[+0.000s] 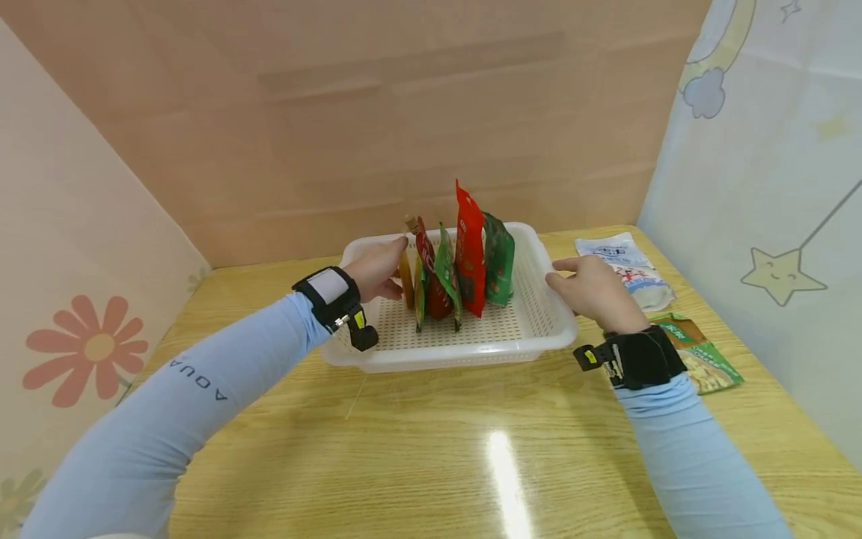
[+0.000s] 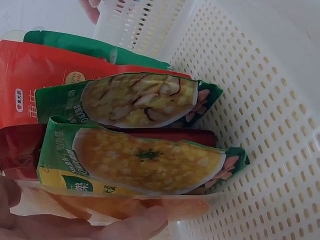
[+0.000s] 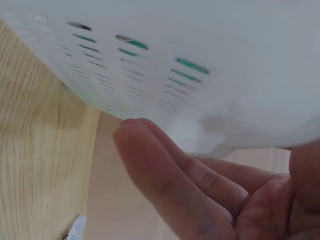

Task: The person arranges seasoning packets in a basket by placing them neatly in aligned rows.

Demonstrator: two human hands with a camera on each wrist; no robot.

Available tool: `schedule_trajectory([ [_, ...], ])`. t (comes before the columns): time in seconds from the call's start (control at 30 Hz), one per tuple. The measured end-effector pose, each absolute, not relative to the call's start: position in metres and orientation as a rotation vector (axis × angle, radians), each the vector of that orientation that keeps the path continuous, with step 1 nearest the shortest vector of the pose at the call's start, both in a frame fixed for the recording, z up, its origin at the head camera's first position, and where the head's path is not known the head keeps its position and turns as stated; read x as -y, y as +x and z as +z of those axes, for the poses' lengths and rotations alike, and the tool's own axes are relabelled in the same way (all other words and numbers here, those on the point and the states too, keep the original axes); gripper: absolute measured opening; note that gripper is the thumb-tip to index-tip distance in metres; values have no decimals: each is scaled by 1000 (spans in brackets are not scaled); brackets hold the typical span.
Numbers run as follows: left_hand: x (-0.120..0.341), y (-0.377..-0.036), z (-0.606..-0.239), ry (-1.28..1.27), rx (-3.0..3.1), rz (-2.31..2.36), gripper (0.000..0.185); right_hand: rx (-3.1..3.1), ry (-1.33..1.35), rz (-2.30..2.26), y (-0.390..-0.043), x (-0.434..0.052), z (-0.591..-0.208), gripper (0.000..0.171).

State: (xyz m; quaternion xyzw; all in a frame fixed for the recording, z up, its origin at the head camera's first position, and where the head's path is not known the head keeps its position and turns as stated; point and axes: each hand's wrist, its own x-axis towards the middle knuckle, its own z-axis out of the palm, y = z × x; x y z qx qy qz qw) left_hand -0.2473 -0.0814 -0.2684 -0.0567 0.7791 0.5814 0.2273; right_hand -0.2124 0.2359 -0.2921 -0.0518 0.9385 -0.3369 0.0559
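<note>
A white perforated basket (image 1: 471, 355) stands on the wooden table, and several snack packets stand upright in a row inside it. My left hand (image 1: 377, 268) reaches into the basket and pinches the orange packet (image 1: 406, 281) at the row's left end. In the left wrist view the fingers (image 2: 132, 226) press that orange packet (image 2: 100, 207) against two green soup packets (image 2: 142, 164) and red ones behind. A tall red packet (image 1: 469, 254) and a dark green packet (image 1: 500, 258) stand to the right. My right hand (image 1: 589, 290) grips the basket's right rim, with the fingers (image 3: 165, 175) under the basket wall (image 3: 200, 60).
Two white-and-blue packets (image 1: 616, 251) (image 1: 645, 286) and a green packet (image 1: 707, 363) lie on the table (image 1: 431, 449) to the right of the basket. Beige panels close off the back and left, and a printed curtain (image 1: 761, 187) hangs at the right.
</note>
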Motion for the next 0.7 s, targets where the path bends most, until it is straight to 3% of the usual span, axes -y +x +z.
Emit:
schedule_trajectory([
  [0.4,80,-249,-272,-96,-2092,1619,62,-2848,-174,-1028,-211,-237,-291,52],
  [0.7,81,-250,-272,-187,-2033,1614,65,-2839,-188,-1041,-210,-237,-291,52],
])
